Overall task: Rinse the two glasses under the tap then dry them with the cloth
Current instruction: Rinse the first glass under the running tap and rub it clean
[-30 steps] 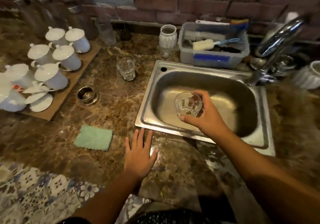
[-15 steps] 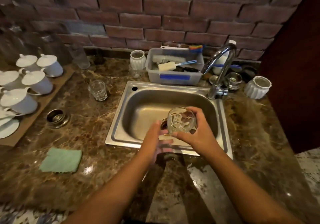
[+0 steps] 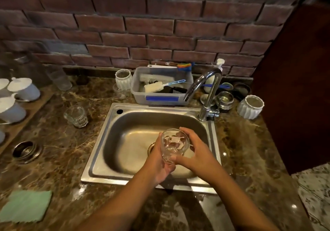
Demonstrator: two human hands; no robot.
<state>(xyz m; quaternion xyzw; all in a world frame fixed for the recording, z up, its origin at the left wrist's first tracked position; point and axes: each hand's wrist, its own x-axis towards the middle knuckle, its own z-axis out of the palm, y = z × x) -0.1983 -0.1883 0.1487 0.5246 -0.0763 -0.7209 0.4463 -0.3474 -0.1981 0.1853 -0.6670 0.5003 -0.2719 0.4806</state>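
Note:
I hold a clear glass (image 3: pixel 174 146) over the steel sink (image 3: pixel 100 152), above the drain. My right hand (image 3: pixel 198 152) grips it from the right, with the thumb across its base and fingers over the rim. My left hand (image 3: pixel 160 161) cups it from below and the left. The second glass (image 3: pixel 76 116) stands upright on the counter left of the sink. The tap (image 3: pixel 205 90) arches over the sink's back right corner, and no water is visibly running. The green cloth (image 3: pixel 25 206) lies flat on the counter at the front left.
A grey tub of brushes (image 3: pixel 160 95) sits behind the sink, with white ribbed jars (image 3: pixel 250 106) beside it. White lidded cups on a wooden board (image 3: pixel 23 90) fill the left. A metal ring (image 3: pixel 26 151) lies on the counter. A dark panel (image 3: pixel 300 88) rises at the right.
My left hand left the counter's front edge and came up under the glass. The glass, held in my right hand, stays over the sink while the view has tilted up and shifted right.

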